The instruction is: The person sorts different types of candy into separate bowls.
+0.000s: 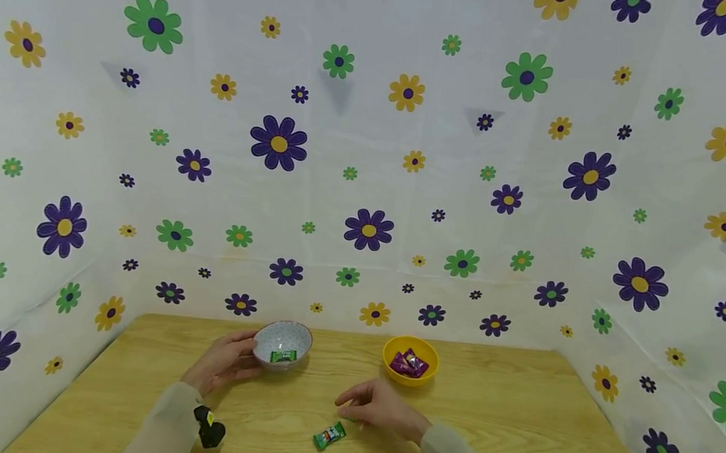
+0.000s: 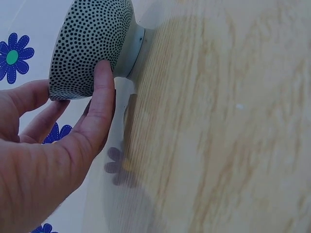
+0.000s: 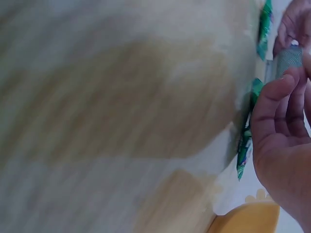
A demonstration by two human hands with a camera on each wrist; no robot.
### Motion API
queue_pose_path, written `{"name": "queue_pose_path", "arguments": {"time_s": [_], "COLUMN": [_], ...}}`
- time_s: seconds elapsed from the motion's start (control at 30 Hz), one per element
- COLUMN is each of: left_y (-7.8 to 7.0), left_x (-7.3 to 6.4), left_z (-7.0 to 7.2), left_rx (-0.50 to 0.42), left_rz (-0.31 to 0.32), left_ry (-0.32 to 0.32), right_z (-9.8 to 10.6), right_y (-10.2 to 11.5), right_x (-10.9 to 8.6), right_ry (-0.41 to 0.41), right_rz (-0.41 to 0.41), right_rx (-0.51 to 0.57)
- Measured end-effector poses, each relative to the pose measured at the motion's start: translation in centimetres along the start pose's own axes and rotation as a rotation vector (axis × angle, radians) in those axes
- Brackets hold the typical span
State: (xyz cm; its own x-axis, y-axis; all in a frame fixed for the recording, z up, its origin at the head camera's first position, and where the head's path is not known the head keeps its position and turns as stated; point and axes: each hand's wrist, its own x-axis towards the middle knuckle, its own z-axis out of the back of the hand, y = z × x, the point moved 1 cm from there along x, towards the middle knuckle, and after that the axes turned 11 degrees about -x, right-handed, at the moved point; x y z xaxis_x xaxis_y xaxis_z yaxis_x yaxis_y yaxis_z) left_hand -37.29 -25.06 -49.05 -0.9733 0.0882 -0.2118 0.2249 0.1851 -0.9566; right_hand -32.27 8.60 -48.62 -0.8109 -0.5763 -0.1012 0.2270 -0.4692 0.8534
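My left hand point(image 1: 224, 363) holds the speckled bowl point(image 1: 282, 364) by its left side. In the left wrist view the thumb lies along the dotted outer wall of that bowl point(image 2: 90, 48), with other fingers at the rim. One green-wrapped candy point(image 1: 284, 356) is inside it. Loosely curled, my right hand point(image 1: 383, 407) hovers low over the table beside a second green-wrapped candy point(image 3: 244, 141), mostly hidden beneath the fingers in the head view. Another green candy point(image 1: 329, 436) lies on the wood just left of this hand.
A yellow bowl point(image 1: 409, 381) with purple-wrapped candies point(image 1: 410, 362) stands behind the right hand. The wooden table point(image 1: 502, 408) ends at a white flowered cloth point(image 1: 366, 184) at the back and sides.
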Motion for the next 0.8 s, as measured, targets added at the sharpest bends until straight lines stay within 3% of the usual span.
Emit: {"name": "queue_pose_path", "arguments": {"time_s": [0.3, 0.8], "left_y": [-0.1, 0.0], "left_x": [0.0, 0.1], "left_z": [0.1, 0.1], "left_rx": [-0.011, -0.005], "left_rz": [0.006, 0.005], "left_ry": [0.002, -0.005], "right_z": [-0.8, -1.8], "right_y": [-0.6, -0.4], "right_x": [-0.8, -0.1], "right_ry": [0.102, 0.056], "right_rz": [-0.005, -0.017], "right_rx": [-0.079, -0.223]}}
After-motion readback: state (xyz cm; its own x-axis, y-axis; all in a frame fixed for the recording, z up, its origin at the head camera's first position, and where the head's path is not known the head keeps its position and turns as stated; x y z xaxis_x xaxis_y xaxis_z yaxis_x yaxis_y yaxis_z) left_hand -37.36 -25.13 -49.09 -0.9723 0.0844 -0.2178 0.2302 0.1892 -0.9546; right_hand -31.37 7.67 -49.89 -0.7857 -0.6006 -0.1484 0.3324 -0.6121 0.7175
